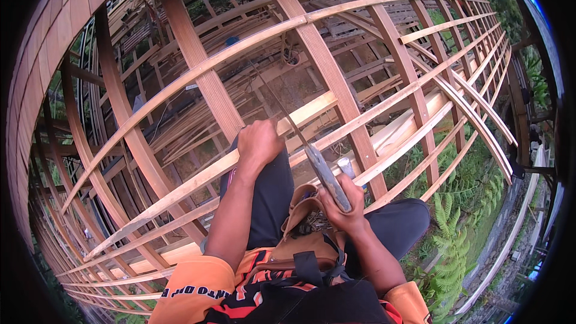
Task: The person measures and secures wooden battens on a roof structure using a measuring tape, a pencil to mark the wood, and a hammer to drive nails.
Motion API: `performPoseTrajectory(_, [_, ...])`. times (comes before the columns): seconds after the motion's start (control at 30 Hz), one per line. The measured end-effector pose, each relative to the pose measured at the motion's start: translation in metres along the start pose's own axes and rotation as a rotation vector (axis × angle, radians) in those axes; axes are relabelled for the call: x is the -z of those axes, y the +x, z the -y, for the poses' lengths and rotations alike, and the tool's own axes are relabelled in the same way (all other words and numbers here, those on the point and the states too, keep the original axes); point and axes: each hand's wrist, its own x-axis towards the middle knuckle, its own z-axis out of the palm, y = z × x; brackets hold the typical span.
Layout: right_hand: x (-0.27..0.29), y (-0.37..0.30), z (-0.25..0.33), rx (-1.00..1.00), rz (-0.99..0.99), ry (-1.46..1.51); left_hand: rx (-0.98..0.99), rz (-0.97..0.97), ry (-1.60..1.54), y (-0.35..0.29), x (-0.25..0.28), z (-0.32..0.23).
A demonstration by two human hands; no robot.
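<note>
Handsaw [324, 171] across a pale batten [312, 111]

The handsaw is at the frame's centre, its thin blade crossing over the batten. The right hand [346, 204] has its fingers closed around the handle; the left hand [260, 144] curls its fingers on the batten, near the blade. For clean cutting, long straight strokes seem best. Brown rafters [333, 75] spread behind.

Your hand tool [318, 163] had a thin metal blade and a scuffed, matt handle. Left of the hand tool, the batten [192, 185] was bare wood, matt and rough-edged. Beyond the hand tool, the rafter [329, 72] looked like finely grooved wood. Below the hand tool, your pouch [294, 252] resembled matt leather; your trousers [396, 225] were matt cloth.
</note>
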Motion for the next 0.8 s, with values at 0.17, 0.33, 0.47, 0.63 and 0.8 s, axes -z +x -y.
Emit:
performPoseTrajectory(0.17, [0.051,-0.084,0.018,0.096,-0.036,-0.113,-0.016,0.013,0.016,0.005,0.012,-0.006])
performPoseTrajectory(0.33, [-0.011,0.025,-0.001,0.041,-0.073,0.029,-0.037,0.025,-0.022,-0.003,0.013,-0.019])
performPoseTrajectory(0.47, [0.036,-0.040,0.020,0.229,-0.022,-0.001,0.007,-0.170,0.035,0.001,0.067,-0.006])
performPoseTrajectory(0.63, [0.030,0.016,0.035,0.329,-0.162,-0.037,-0.099,-0.184,0.120,-0.011,0.080,-0.056])
performPoseTrajectory(0.8, [0.025,0.003,0.034,0.328,-0.107,0.076,0.023,-0.312,0.143,-0.005,0.141,-0.027])
